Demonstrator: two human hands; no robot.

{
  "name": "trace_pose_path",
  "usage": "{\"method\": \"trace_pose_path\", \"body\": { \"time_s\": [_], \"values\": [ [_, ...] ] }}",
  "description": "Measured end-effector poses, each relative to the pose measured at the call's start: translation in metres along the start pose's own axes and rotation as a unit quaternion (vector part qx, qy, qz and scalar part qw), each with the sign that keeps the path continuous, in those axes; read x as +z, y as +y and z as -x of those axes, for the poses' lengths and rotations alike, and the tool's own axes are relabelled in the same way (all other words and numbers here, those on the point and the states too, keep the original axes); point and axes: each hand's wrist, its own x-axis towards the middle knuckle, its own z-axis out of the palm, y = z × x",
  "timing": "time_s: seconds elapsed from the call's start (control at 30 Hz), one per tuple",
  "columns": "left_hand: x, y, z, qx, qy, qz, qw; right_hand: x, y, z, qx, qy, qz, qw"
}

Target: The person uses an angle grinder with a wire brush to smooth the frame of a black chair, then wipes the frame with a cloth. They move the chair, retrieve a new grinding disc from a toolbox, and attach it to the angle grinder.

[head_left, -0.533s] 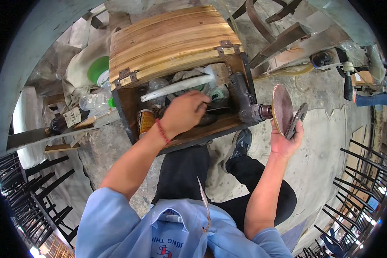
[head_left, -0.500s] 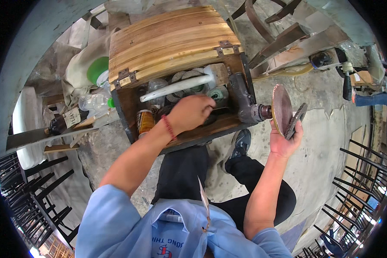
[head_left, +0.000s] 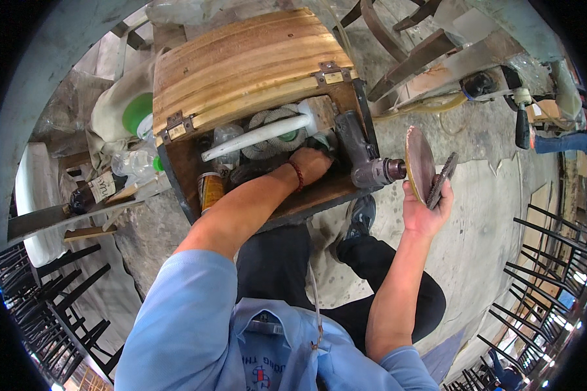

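My left hand [head_left: 311,166] reaches down into an open wooden box [head_left: 189,176], below a mallet with a white handle [head_left: 257,138]. Its fingertips are hidden among the dark contents, so what they touch cannot be made out. My right hand [head_left: 426,212] is outside the box, gripping a dark flap disc [head_left: 444,177] with a ridged edge. Right beside that disc is the round reddish-brown sanding disc [head_left: 419,156] of a grey angle sander [head_left: 365,159], whose body rests over the box's right side. My right fingers also lie against the sanding disc's lower edge.
Pale abrasive discs [head_left: 266,119] and a yellow-brown can [head_left: 210,189] are in the box. Its hinged plank lid [head_left: 248,58] lies back. To the left are a clear bottle [head_left: 135,163] and a dark bottle [head_left: 88,193]; black metal frames [head_left: 78,287] stand further out.
My left hand has gone deeper into the box, its fingers dropping out of sight. The box has shifted slightly left in view. My right hand keeps its hold on the flap disc.
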Motion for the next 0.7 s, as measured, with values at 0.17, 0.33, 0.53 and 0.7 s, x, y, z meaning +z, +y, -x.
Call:
{"method": "trace_pose_path", "body": {
  "time_s": [0.17,0.33,0.53,0.7],
  "values": [
    [-0.001,-0.006,-0.001,0.088,0.011,-0.033,0.996,-0.002,0.001,-0.002,0.005,-0.017,0.005,1.000],
    [-0.043,0.005,0.021,0.087,0.108,0.117,0.983,-0.010,0.005,-0.005,0.010,-0.066,0.031,0.997],
    [-0.080,-0.006,0.092,-0.026,0.380,0.435,0.816,0.004,0.012,-0.009,0.000,-0.103,0.061,0.993],
    [-0.114,-0.011,0.167,-0.063,0.438,0.678,0.587,0.060,-0.003,-0.007,0.033,-0.256,0.280,0.924]
  ]
}}
